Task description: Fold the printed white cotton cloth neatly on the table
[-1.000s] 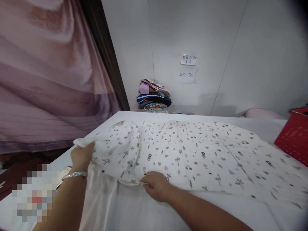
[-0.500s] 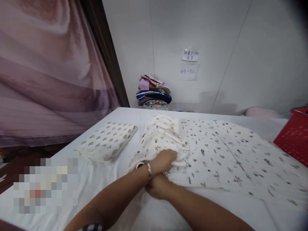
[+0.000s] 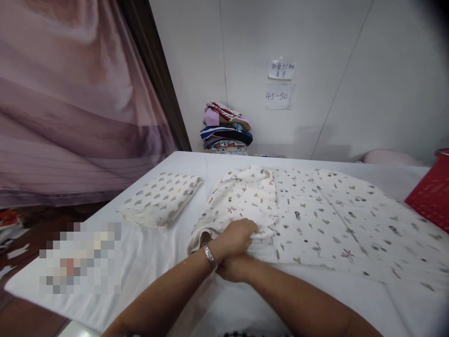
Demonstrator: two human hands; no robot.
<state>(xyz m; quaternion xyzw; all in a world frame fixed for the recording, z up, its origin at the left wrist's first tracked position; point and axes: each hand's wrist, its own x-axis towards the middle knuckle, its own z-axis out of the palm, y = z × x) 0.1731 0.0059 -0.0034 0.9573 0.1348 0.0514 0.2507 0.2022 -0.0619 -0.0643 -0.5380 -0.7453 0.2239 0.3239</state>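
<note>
White cloth printed with palm trees and rainbows (image 3: 315, 224), partly folded over, spans a white-covered table (image 3: 150, 262). The left hand (image 3: 238, 238) clamps its near edge, crossing over the right hand (image 3: 231, 268), whose hidden grip I cannot tell. Left, a folded grey-patterned cloth (image 3: 163, 199); right, a red basket (image 3: 431, 192); behind, stacked textiles (image 3: 226, 133) and 2 wall papers: Chinese handwriting (image 3: 281, 70) above "45-50" (image 3: 278, 97).

A cloth (image 3: 315, 222) lies on the table (image 3: 147, 257) from centre to right edge, left of it a folded cloth (image 3: 161, 199); behind the table, upper middle, a clothes pile (image 3: 226, 131); basket (image 3: 430, 196) far right.
</note>
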